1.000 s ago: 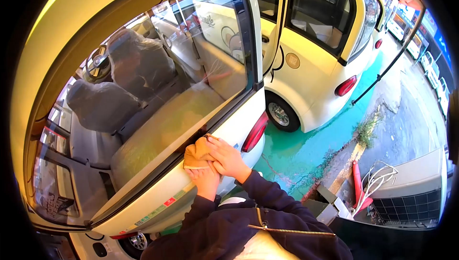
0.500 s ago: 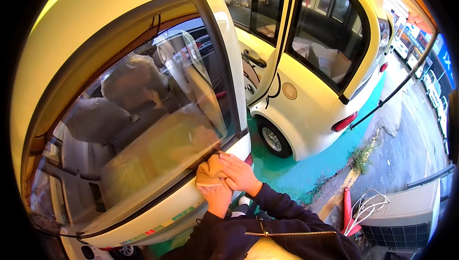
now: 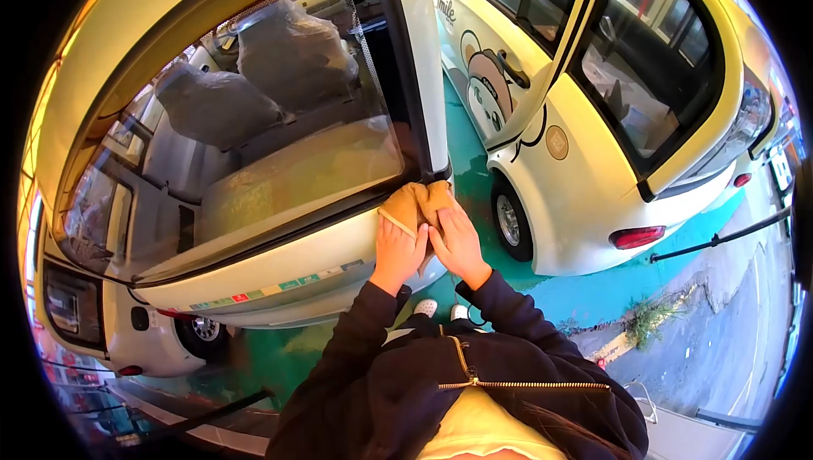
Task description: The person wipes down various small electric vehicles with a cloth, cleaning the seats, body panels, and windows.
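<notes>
Both hands are at a folded tan cloth (image 3: 405, 206) pressed against the rear corner of a cream and yellow vehicle (image 3: 313, 248), just below its rear window (image 3: 288, 168). My left hand (image 3: 398, 250) has its fingers on the cloth's left part, their tips partly under a fold. On the right part lies my right hand (image 3: 457, 240), fingers closed over the cloth. The thumbs nearly meet between them. Through the glass show two seats (image 3: 296, 49) in clear plastic.
A second yellow and cream vehicle (image 3: 584, 172) stands to the right, with a cartoon bear on its side. Below is green floor (image 3: 559, 295). A dark pole (image 3: 720, 240) crosses at the right. Another vehicle (image 3: 157, 341) is at the lower left. Weeds (image 3: 648, 320) grow by the pavement.
Both hands and the cloth have moved along the bodywork to its right corner. The cloth is more spread, and the hands now lie side by side. The view has turned.
</notes>
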Tool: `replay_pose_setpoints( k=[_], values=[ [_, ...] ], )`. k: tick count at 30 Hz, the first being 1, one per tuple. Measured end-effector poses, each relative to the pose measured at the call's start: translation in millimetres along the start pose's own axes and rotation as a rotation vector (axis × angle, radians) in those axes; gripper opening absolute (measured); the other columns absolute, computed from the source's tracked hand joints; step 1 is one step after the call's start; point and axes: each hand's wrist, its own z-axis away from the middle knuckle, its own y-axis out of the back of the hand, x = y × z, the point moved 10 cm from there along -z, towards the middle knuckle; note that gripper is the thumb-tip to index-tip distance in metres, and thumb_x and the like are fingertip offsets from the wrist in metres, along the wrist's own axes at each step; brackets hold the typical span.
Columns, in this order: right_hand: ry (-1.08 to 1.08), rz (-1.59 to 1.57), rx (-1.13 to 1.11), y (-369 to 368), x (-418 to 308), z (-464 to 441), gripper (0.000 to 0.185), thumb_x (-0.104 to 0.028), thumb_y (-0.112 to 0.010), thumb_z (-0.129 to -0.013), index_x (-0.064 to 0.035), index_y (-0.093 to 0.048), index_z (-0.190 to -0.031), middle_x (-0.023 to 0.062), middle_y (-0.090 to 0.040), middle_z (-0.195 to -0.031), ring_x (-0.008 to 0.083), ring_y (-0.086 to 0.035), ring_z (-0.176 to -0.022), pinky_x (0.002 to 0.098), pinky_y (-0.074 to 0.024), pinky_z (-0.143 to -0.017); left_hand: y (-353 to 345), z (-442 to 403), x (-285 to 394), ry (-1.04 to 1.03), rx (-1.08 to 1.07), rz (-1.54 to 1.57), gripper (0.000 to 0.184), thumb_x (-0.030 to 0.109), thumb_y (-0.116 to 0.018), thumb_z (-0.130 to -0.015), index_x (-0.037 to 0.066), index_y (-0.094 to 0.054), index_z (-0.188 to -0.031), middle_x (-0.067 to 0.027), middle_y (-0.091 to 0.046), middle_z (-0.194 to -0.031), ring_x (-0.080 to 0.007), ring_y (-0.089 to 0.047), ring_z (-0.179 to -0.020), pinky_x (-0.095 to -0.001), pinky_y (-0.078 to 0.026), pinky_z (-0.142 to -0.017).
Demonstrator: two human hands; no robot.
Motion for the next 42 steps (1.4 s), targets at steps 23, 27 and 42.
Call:
replay_pose_setpoints(
  k=[23,27,42],
  values=[
    [0.794,0.179,0.399,51,-191,-208,0.038,-0.028,-0.057,-0.089,-0.0024,-0.061,-0.117,0.012,-0.054,-0.132,0.0271,-0.041,-0.134,0.0415,-0.0302,-0.11,234,-120,2,-0.152,0.659,-0.518,0.045,0.03,-0.054,-0.094,0.003,-0.053,-0.13,-0.0172,-0.053,-0.132,-0.0376,-0.044,-0.126,-0.0502,-0.028,-0.107],
    [0.735,0.236,0.149,-2,-155,-155,0.028,-0.027,-0.056,-0.089,-0.0048,-0.066,-0.104,0.0104,-0.052,-0.137,0.0237,-0.041,-0.135,0.0396,-0.031,-0.111,181,-70,-34,-0.004,0.447,-0.474,0.047,0.027,-0.054,-0.091,0.005,-0.051,-0.133,-0.017,-0.051,-0.135,-0.0379,-0.043,-0.128,-0.0511,-0.027,-0.108],
    [0.531,0.219,-0.166,-77,-85,-63,0.034,-0.034,-0.064,-0.087,-0.0015,-0.066,-0.095,0.0125,-0.059,-0.126,0.0292,-0.047,-0.126,0.044,-0.0357,-0.107,105,15,-96,0.087,0.053,-0.439,0.041,0.032,-0.052,-0.092,0.01,-0.058,-0.126,-0.0106,-0.059,-0.128,-0.0281,-0.05,-0.123,-0.046,-0.031,-0.109]
  ],
)
